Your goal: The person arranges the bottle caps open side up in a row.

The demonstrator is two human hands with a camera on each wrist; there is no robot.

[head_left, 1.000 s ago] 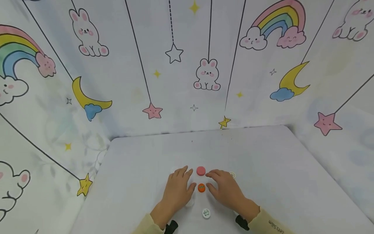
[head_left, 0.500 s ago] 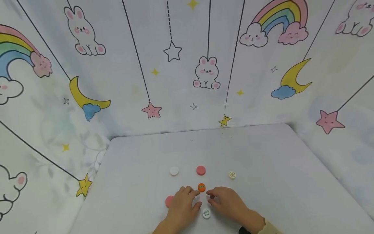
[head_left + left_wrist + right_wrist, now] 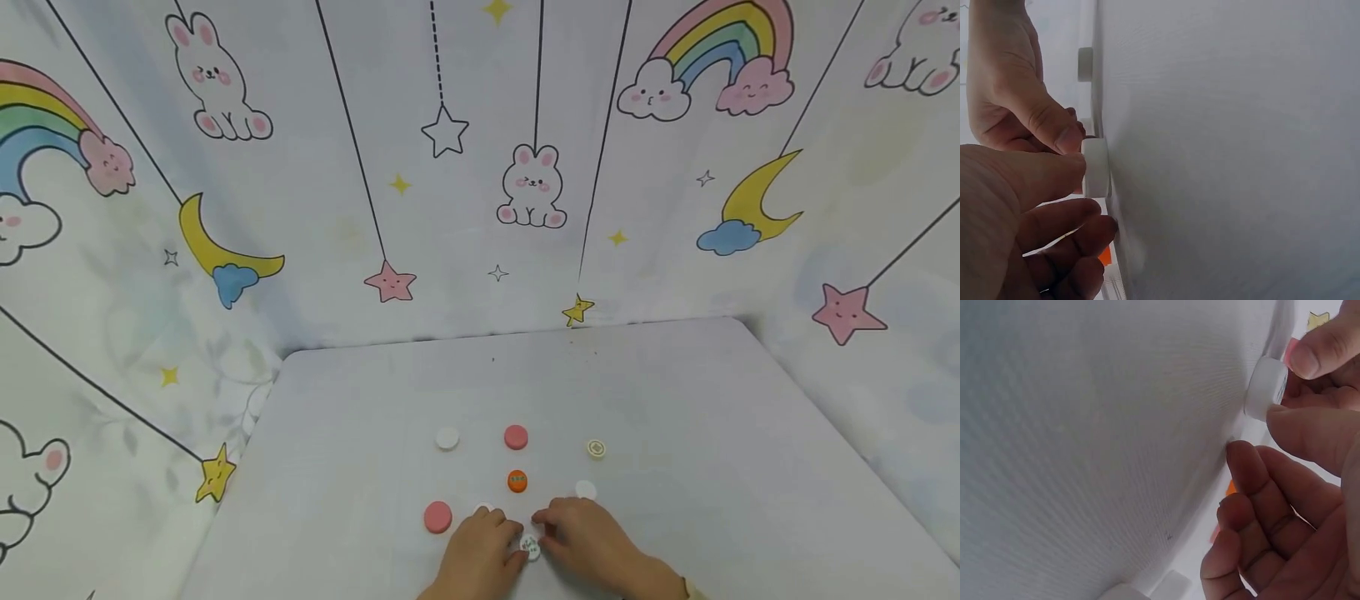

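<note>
A small round white cap with a green print on its top [image 3: 529, 547] lies on the table between the two hands in the head view. From the left, the left hand [image 3: 477, 552] reaches it, its thumb against the cap's upper edge. The right hand [image 3: 588, 540] comes from the other side, thumb also at the cap. Both wrist views show the thumbs meeting at the white cap [image 3: 1095, 167], while the other fingers hang loosely bent beside it. Just beyond the hands sits an orange cap with a small print [image 3: 517, 481].
Farther back lie a white disc [image 3: 447, 439], a pink disc [image 3: 516, 437] and a cream patterned one [image 3: 596, 448]. Another pink disc [image 3: 438, 517] is left of the left hand. White discs show partly behind the right hand [image 3: 586, 489] and left fingertips [image 3: 484, 506].
Both hands have moved toward the person, from beside the pink and orange discs down to the printed white cap. The discs they covered have come into view; the caps stay in place.
</note>
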